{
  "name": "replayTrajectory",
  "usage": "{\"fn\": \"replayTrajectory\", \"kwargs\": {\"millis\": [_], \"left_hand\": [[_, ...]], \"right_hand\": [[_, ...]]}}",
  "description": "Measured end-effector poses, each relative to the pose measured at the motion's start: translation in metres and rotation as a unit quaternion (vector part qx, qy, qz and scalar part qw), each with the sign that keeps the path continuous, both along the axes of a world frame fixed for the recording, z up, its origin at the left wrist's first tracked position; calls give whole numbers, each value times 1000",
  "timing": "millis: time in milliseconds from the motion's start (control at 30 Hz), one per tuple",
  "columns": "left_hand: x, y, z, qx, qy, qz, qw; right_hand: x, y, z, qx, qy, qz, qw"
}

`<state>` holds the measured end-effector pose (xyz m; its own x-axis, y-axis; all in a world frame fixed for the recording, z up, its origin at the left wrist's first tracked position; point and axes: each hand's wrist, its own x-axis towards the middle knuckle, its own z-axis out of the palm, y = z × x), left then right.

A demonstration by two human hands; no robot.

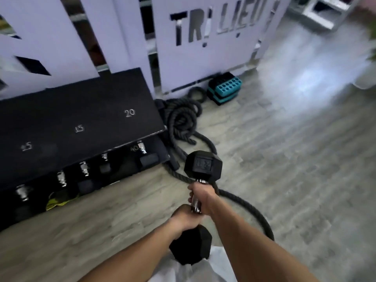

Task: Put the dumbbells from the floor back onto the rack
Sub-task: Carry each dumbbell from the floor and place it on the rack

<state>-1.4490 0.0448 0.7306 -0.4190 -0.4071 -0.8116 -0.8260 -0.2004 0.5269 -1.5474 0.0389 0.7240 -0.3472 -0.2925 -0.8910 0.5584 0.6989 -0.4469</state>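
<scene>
One black rubber hex dumbbell with chrome handle (200, 192) held up; five similar dumbbells on the black rack's (81, 110) lower shelf; one coiled black battle rope (184, 119); one teal-and-black perforated block (224, 88).
</scene>
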Motion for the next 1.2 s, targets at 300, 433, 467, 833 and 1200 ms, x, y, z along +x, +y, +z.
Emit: {"fn": "replayTrajectory", "kwargs": {"millis": [300, 433, 467, 833, 1200], "left_hand": [[32, -156, -3, 31, -9, 188, 982], [28, -225, -11, 31, -10, 237, 971], [26, -241, -13, 29, -8, 248, 968], [8, -400, -33, 45, 47, 286, 956], [8, -527, -98, 99, 29, 262, 960]], "right_hand": [[39, -187, -9, -1, 6, 200, 980], [40, -265, -12, 4, 10, 251, 968], [39, -283, -11, 5, 9, 262, 965], [18, -453, -28, 41, 26, 307, 951], [12, -575, -83, 88, 25, 283, 955]]}}
